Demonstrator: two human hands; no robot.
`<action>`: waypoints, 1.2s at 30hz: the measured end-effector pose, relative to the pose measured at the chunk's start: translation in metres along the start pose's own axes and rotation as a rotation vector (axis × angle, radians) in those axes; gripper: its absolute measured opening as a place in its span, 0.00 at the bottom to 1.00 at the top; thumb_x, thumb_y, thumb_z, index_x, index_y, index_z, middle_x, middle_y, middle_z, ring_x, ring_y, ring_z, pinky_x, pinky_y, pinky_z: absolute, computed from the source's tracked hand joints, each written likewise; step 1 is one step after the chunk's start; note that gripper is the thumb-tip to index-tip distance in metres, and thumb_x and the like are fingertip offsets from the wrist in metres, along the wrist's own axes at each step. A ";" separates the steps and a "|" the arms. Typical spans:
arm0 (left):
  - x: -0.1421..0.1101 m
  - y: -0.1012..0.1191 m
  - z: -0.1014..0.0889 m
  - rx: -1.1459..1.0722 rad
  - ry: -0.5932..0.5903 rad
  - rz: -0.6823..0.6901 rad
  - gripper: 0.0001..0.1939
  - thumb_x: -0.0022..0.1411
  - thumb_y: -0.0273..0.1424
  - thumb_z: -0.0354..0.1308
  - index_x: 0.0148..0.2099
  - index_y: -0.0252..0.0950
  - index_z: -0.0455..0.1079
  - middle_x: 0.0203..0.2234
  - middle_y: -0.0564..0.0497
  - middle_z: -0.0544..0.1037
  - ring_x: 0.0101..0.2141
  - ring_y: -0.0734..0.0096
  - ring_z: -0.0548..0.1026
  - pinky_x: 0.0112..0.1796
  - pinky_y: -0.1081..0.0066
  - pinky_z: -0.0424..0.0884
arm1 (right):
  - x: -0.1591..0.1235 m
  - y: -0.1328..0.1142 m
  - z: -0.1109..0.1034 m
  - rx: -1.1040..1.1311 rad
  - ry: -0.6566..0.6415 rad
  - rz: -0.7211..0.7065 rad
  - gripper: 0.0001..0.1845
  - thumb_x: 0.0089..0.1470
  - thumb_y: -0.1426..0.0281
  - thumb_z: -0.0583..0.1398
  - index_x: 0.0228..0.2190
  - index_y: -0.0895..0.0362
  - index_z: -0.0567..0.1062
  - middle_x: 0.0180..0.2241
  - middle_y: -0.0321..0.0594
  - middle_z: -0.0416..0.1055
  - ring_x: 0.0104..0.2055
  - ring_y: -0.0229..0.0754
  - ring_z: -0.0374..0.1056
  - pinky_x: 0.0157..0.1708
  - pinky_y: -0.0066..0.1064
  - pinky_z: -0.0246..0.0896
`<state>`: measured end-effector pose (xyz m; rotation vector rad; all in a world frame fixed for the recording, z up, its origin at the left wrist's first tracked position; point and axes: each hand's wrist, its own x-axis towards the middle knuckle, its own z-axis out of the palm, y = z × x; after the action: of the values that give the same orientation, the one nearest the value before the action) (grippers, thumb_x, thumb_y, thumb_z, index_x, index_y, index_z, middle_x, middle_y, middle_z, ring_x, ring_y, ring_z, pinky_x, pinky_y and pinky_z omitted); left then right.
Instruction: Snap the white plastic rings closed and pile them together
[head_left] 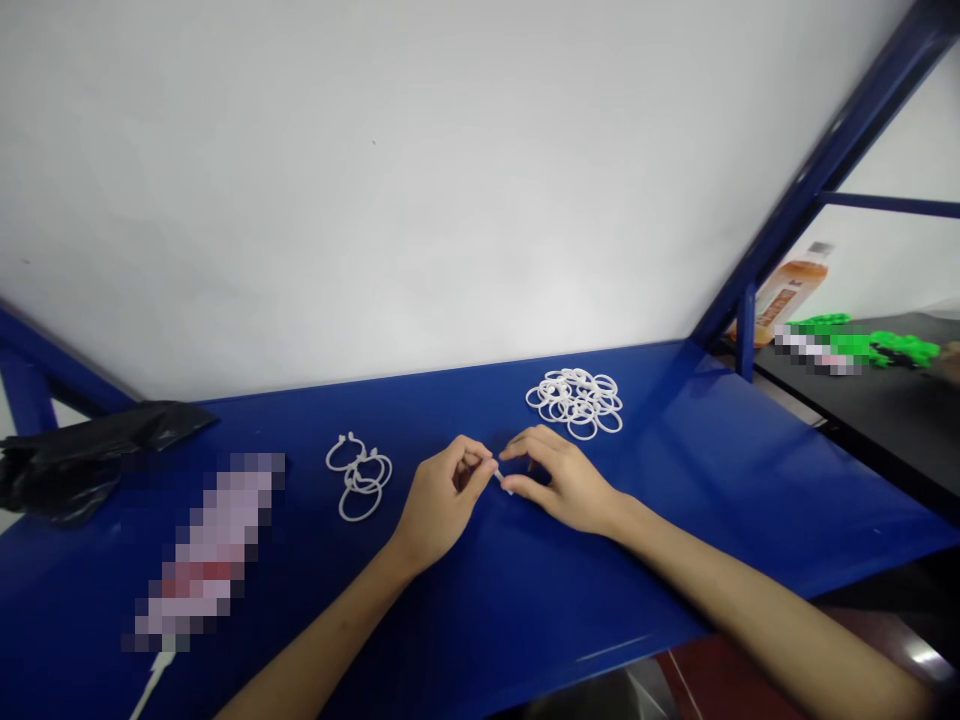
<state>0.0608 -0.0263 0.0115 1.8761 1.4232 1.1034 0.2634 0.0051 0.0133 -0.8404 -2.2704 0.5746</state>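
Over the blue tabletop (540, 620), my left hand (442, 495) pinches a thin white plastic ring (504, 483) between thumb and fingertips, and only a short piece of it shows. Facing it, my right hand (566, 480) has its thumb and forefinger apart, the thumb tip close to the ring's lower end; I cannot tell whether they touch. A small group of white rings (361, 480) with little knobs at their ends lies left of my left hand, at least one with a gap. Beyond my right hand sits a heap of several similar rings (577, 400).
A blurred-out flat object (210, 550) with a white cable (154, 680) lies at left, near a black plastic bag (97, 455). A white wall rises behind. At right, past the blue frame (817, 170), a bottle (787, 295) and green items (862, 340) occupy a dark surface.
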 end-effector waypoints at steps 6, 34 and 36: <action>-0.001 0.001 -0.001 0.001 0.022 0.020 0.07 0.62 0.37 0.60 0.36 0.39 0.70 0.24 0.57 0.75 0.23 0.76 0.69 0.28 0.74 0.67 | -0.001 0.000 0.004 0.055 0.018 -0.029 0.09 0.67 0.68 0.54 0.42 0.56 0.73 0.37 0.41 0.76 0.37 0.39 0.73 0.38 0.31 0.68; 0.012 -0.013 -0.019 0.497 0.079 0.179 0.10 0.67 0.38 0.54 0.45 0.39 0.71 0.35 0.49 0.78 0.40 0.60 0.74 0.45 0.59 0.69 | 0.006 0.020 -0.017 -0.179 0.143 0.009 0.13 0.66 0.66 0.55 0.41 0.57 0.80 0.36 0.44 0.77 0.37 0.42 0.72 0.40 0.33 0.67; 0.016 -0.019 -0.035 0.692 0.109 0.126 0.11 0.68 0.37 0.51 0.44 0.39 0.71 0.39 0.45 0.78 0.43 0.54 0.73 0.46 0.55 0.68 | 0.011 0.033 -0.032 -0.339 0.250 0.155 0.13 0.64 0.67 0.56 0.39 0.57 0.81 0.35 0.44 0.77 0.35 0.43 0.72 0.39 0.33 0.66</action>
<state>0.0232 -0.0074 0.0193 2.4248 1.9460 0.8316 0.2927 0.0416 0.0204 -1.1904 -2.1117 0.1379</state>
